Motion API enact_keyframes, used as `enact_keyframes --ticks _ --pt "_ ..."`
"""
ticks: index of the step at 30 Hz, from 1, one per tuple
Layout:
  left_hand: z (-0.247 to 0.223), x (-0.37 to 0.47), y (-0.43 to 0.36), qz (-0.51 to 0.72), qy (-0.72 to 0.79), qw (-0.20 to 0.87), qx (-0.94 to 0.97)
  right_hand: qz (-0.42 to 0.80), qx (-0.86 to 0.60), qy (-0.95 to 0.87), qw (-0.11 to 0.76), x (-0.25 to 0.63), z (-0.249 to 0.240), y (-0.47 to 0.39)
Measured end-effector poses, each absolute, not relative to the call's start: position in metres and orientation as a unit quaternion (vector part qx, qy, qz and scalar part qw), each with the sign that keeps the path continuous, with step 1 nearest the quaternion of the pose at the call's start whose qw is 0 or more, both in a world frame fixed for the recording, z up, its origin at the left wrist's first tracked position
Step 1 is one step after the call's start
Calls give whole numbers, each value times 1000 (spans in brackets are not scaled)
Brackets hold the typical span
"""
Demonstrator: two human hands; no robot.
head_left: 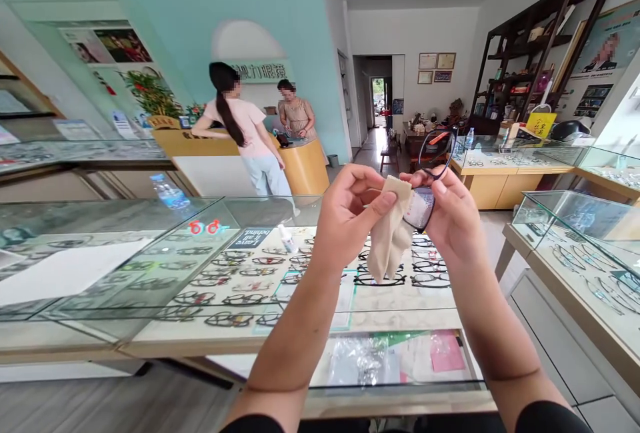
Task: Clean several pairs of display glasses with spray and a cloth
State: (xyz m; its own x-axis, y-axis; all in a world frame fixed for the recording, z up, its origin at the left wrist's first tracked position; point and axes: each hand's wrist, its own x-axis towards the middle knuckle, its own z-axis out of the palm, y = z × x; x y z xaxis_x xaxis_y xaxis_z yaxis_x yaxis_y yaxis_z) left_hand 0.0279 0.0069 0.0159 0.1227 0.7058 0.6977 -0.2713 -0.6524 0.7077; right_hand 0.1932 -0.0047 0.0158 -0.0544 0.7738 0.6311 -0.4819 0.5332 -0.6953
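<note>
Above a glass display case, my left hand [353, 213] pinches a beige cloth [389, 240] that hangs down in folds. The cloth's top edge is beside a lens of dark-framed glasses [421, 210]. My right hand [456, 213] is closed on these glasses, which are tilted with one lens above the other. Under my hands, rows of eyeglasses [383, 279] lie in the case. A small white spray bottle [287, 238] stands on the glass to the left of my left hand.
An open drawer [473, 360] with plastic bags is below the case. A water bottle [171, 192] and white paper [70, 270] lie at left. Two people stand by a counter [305, 170] behind. Another glass case [580, 253] is at right.
</note>
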Motion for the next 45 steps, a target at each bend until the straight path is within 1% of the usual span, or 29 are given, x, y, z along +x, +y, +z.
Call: enact_keyframes --ticks 4,12,19,21,25,28,38,45 --pt "15 28 5 638 164 407 632 498 -125 -547 661 186 12 -7" --pt "3 22 -1 623 180 430 629 497 -155 -544 659 181 6 -17" --pt "2 23 -8 529 179 537 632 493 -156 -529 673 182 6 -27" --pt "7 22 -13 501 202 549 637 483 -159 -527 681 183 6 -28" --pt "16 19 -20 447 220 540 678 477 -157 -526 686 183 5 -29" --pt "17 18 -22 452 217 545 672 484 -158 -525 682 183 4 -30" --pt "15 20 -19 465 203 619 600 490 -148 -528 677 180 1 -26" --pt "16 20 -19 494 205 619 576 493 -149 -545 662 180 2 -27"
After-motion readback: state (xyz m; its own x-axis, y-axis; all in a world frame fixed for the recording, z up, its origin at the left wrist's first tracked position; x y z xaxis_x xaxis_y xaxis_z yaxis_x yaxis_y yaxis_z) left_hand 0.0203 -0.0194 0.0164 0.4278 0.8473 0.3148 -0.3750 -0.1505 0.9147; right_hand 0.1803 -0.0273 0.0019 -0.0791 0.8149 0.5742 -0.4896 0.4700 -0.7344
